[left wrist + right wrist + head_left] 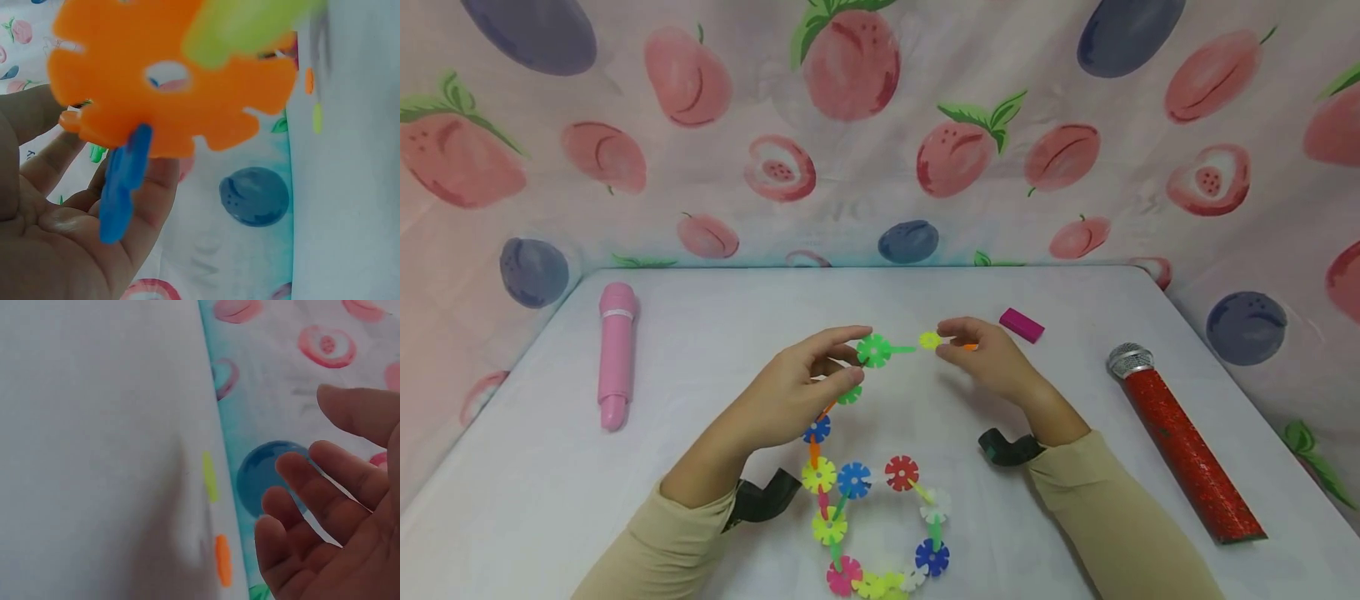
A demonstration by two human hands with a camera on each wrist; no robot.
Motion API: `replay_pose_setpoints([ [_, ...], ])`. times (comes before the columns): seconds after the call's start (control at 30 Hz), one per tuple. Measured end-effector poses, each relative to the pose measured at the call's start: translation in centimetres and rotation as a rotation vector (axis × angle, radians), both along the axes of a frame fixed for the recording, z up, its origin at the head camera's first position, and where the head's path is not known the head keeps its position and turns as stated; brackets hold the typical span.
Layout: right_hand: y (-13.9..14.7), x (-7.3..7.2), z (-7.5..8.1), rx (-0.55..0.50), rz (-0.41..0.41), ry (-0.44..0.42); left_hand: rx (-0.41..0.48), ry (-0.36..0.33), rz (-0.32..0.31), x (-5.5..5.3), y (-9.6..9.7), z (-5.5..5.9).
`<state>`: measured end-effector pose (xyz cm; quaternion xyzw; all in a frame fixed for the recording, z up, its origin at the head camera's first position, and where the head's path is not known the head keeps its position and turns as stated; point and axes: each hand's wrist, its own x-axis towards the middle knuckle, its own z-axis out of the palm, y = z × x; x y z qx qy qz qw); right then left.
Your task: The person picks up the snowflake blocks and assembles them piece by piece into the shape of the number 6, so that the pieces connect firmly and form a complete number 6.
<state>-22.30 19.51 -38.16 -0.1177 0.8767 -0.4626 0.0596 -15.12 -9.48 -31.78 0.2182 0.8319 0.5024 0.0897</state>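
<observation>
My left hand (pixel 782 390) pinches the upper end of a chain of plastic snowflake discs, at a green disc (pixel 874 351) with another green disc edge-on beside it. From there the linked chain (pixel 819 475) runs down toward me and bends into an open loop. In the left wrist view an orange disc (pixel 106 87) and a blue disc (pixel 122 187) cover part of the palm. My right hand (pixel 988 354) has its thumb and fingers apart around nothing. Beyond its fingertips a yellow disc (pixel 210 476) and an orange disc (pixel 223 560) lie on the table.
A pink microphone-shaped toy (pixel 617 354) lies at the left. To the right are a magenta block (pixel 1022 325) and a red glittery microphone (pixel 1187 450). Black wrist mounts (pixel 1009 447) stick out from both sleeves. A fruit-print cloth (pixel 850 200) hangs along the table's far edge.
</observation>
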Motion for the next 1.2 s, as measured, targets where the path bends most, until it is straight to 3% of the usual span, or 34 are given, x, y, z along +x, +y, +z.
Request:
replay_pose_setpoints([
  [0.23,-0.4,-0.3,-1.1,0.153,-0.007,-0.069,-0.004,-0.005,0.012,-0.1,0.1,0.0],
  [0.57,-0.2,-0.4,-1.6,0.349,0.179,-0.044,-0.001,-0.022,0.013,0.0,0.3,-0.1],
  [0.77,-0.3,-0.1,-1.3,0.353,0.191,0.015,0.005,-0.028,0.013,0.0,0.3,-0.1],
  [1.2,-0.1,-0.1,-1.4,0.359,0.183,0.049,-0.002,-0.020,0.003,0.0,0.1,0.0],
])
